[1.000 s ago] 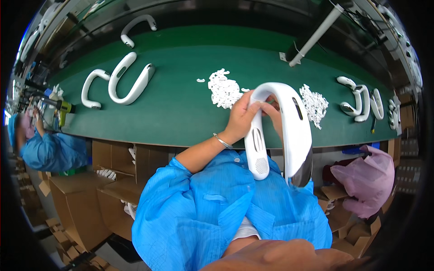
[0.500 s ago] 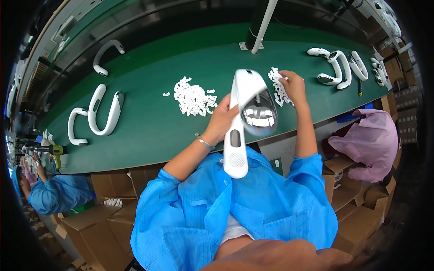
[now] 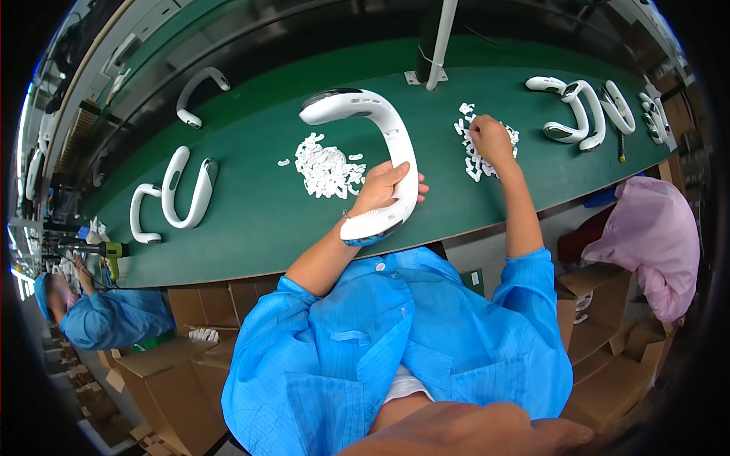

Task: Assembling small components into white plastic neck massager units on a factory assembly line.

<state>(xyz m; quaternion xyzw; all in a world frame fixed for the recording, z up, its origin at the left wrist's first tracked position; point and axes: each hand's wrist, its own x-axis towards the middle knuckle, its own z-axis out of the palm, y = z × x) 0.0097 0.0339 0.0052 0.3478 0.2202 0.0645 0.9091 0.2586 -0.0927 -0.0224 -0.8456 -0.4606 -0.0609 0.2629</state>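
A white C-shaped neck fan [image 3: 399,140] with dark glossy ends is gripped at its lower bend by my left hand [image 3: 378,190], held up over the near side of the green table. The thumb lies across the inner curve and fingertips show past the outer edge. Reaching to the right, my right hand [image 3: 493,142] has its fingers curled down on a loose pile of small white plastic pieces [image 3: 473,162]. Whatever the fingertips pinch is hidden. Another, larger heap of the same white pieces [image 3: 323,167] lies left of the neck fan.
More white neck fans [image 3: 201,194] lie on the table [image 3: 266,243] at left, others [image 3: 597,114] at far right. A white post [image 3: 441,45] stands at the back. A green power tool [image 3: 112,251] and a co-worker in blue [image 3: 114,315] are at left, a person in pink [image 3: 654,235] at right.
The neck fan has been turned in my left hand: its opening now faces left and its upper end points over the larger heap. My right hand stays at the right pile, with the fingers more curled down.
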